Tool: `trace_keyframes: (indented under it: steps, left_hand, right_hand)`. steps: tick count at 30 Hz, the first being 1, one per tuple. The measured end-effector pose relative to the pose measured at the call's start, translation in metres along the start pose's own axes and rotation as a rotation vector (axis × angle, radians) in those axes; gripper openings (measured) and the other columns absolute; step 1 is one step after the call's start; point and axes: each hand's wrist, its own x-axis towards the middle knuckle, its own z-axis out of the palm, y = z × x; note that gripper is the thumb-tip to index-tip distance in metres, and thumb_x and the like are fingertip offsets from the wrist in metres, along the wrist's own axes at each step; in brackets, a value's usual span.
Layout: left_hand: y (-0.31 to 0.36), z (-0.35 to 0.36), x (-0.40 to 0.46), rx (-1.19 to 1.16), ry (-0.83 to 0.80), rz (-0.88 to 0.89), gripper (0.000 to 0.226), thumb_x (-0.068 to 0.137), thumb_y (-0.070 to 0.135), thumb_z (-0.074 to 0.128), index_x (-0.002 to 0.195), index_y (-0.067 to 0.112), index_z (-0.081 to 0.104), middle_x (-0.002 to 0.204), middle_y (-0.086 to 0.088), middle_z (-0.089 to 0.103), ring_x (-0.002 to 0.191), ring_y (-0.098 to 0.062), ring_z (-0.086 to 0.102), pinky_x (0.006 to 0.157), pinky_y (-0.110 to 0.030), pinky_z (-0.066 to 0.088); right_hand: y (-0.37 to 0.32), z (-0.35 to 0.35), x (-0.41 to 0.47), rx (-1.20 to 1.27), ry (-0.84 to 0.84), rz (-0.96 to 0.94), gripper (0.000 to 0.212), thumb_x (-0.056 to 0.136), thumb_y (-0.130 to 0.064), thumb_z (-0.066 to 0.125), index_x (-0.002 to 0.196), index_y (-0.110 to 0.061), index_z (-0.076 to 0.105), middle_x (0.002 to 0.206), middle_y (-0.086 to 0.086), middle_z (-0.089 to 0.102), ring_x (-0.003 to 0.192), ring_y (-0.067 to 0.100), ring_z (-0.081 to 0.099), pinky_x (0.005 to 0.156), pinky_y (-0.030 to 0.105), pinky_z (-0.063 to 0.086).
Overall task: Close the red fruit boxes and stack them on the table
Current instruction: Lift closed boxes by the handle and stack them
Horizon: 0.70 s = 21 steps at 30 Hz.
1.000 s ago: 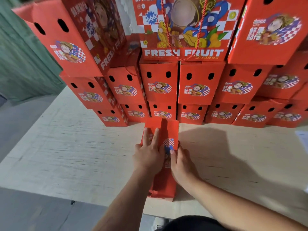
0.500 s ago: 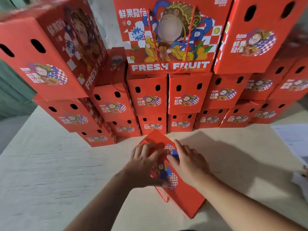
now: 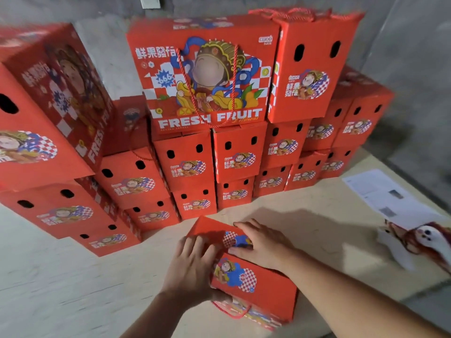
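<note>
The red fruit box (image 3: 244, 272) lies on the table (image 3: 61, 276) directly under our hands, its long axis running from near us on the right away to the far left, toward the stack of closed boxes (image 3: 207, 154) just behind it. Our left hand (image 3: 192, 267) wraps the box's left edge with curled fingers, while our right hand (image 3: 262, 242) presses on the far flap, fingers bent; both hands are equally near.
</note>
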Motion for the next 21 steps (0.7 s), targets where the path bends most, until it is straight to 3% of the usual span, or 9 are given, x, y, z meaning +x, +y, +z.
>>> trace_keyframes:
  steps: [4,6,11,16,18,21]
  left_hand:
    - [0.021,0.006,-0.023,-0.034,0.034,-0.091,0.106,0.043,0.101,0.060,0.116,0.024,0.062,0.112,0.000,0.056,0.101,-0.028,0.058,0.090,-0.050,0.052]
    - [0.026,0.007,-0.030,-0.047,0.046,-0.137,0.112,0.047,0.104,0.059,0.124,0.023,0.064,0.116,-0.003,0.059,0.107,-0.032,0.059,0.097,-0.054,0.052]
    - [0.028,0.005,-0.032,-0.040,0.071,-0.112,0.122,0.052,0.103,0.056,0.143,0.020,0.058,0.134,-0.002,0.058,0.127,-0.028,0.055,0.118,-0.052,0.031]
    - [0.027,0.001,-0.025,-0.056,-0.022,-0.132,0.128,0.046,0.100,0.058,0.149,0.024,0.052,0.145,-0.005,0.053,0.141,-0.033,0.047,0.121,-0.059,0.031]
    - [0.027,-0.003,-0.019,-0.031,-0.117,-0.132,0.135,0.048,0.099,0.055,0.160,0.028,0.034,0.158,-0.006,0.039,0.153,-0.034,0.028,0.127,-0.059,0.016]
    - [0.026,-0.007,-0.014,0.036,-0.240,-0.118,0.138,0.059,0.099,0.052,0.160,0.037,-0.019,0.172,-0.005,-0.003,0.159,-0.032,-0.007,0.127,-0.055,-0.011]
  right_hand:
    - [0.000,0.001,-0.005,-0.080,-0.012,-0.048,0.092,0.075,-0.096,0.041,0.150,-0.043,0.028,0.144,-0.022,0.035,0.120,0.014,0.059,0.089,0.040,0.055]
    - [-0.001,0.002,-0.007,-0.125,-0.004,-0.064,0.092,0.077,-0.094,0.043,0.150,-0.041,0.029,0.141,-0.019,0.035,0.117,0.016,0.060,0.087,0.041,0.056]
    - [-0.009,-0.004,-0.016,-0.215,0.073,-0.038,0.091,0.082,-0.087,0.050,0.152,-0.033,0.026,0.137,-0.004,0.038,0.111,0.024,0.057,0.084,0.042,0.054]
    - [-0.007,-0.005,-0.023,-0.124,-0.075,-0.022,0.064,0.101,-0.054,0.052,0.154,-0.057,0.016,0.141,-0.005,0.040,0.107,0.022,0.057,0.080,0.040,0.055]
    - [-0.004,-0.001,-0.029,-0.050,-0.099,0.060,0.060,0.103,-0.057,0.043,0.148,-0.070,0.006,0.142,-0.006,0.045,0.109,0.021,0.057,0.084,0.039,0.053]
    - [-0.004,0.005,-0.034,-0.076,-0.074,0.067,0.057,0.105,-0.060,0.033,0.136,-0.083,-0.009,0.148,-0.009,0.042,0.127,0.026,0.045,0.100,0.045,0.036]
